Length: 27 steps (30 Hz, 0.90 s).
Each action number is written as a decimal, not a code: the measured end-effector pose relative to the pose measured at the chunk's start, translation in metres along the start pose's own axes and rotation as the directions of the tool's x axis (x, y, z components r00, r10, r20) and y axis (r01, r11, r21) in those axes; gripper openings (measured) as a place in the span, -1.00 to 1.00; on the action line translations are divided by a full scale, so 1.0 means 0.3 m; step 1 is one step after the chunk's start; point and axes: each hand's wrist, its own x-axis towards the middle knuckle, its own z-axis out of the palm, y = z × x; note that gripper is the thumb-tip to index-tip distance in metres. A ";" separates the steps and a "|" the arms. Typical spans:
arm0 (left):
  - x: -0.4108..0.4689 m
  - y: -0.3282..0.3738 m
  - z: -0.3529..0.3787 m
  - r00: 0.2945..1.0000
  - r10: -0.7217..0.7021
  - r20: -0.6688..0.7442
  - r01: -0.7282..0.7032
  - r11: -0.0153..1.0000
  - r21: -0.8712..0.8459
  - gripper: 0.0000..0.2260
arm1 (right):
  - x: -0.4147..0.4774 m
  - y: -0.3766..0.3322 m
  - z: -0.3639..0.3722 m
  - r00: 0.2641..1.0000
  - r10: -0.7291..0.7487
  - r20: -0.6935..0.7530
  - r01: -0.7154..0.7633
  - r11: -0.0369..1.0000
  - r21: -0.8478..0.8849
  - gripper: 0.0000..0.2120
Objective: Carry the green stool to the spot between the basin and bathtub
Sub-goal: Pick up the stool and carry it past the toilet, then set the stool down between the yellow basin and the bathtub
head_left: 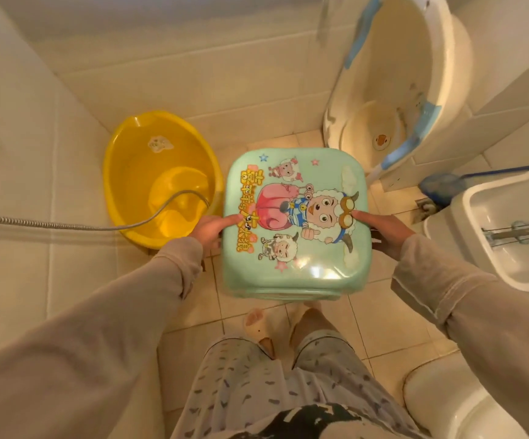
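The green stool has a square seat printed with cartoon sheep and yellow lettering. I hold it in front of me above the tiled floor. My left hand grips its left edge, thumb on the seat. On the opposite edge my right hand grips the same way. A yellow basin stands on the floor to the stool's left. The white baby bathtub with blue trim leans upright against the wall at the back right. The stool sits between the two, its legs hidden below the seat.
A metal shower hose runs from the left wall into the basin. A white sink is at the right, with a blue mop behind it. A toilet rim shows at the lower right. My slippered feet stand below the stool.
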 end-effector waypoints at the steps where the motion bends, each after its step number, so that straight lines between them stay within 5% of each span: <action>1: 0.020 0.023 0.005 1.000 -0.004 0.001 0.004 1.000 0.009 -0.59 | 0.018 -0.010 -0.005 1.000 0.004 0.007 -0.004 1.000 0.003 -0.62; 6: 0.143 0.138 0.049 0.999 -0.015 -0.031 0.018 0.996 0.089 -0.58 | 0.146 -0.087 -0.049 0.999 0.035 0.018 -0.035 0.999 0.029 -0.67; 22: 0.522 0.600 0.262 0.984 -0.026 -0.175 0.017 0.998 -0.052 -0.55 | 0.629 -0.596 -0.284 0.991 0.089 0.104 -0.083 0.995 -0.061 -0.59; 27: 0.600 0.669 0.267 0.980 -0.051 -0.193 0.039 0.997 -0.067 -0.53 | 0.708 -0.675 -0.320 0.979 0.131 0.155 -0.117 0.988 -0.097 -0.71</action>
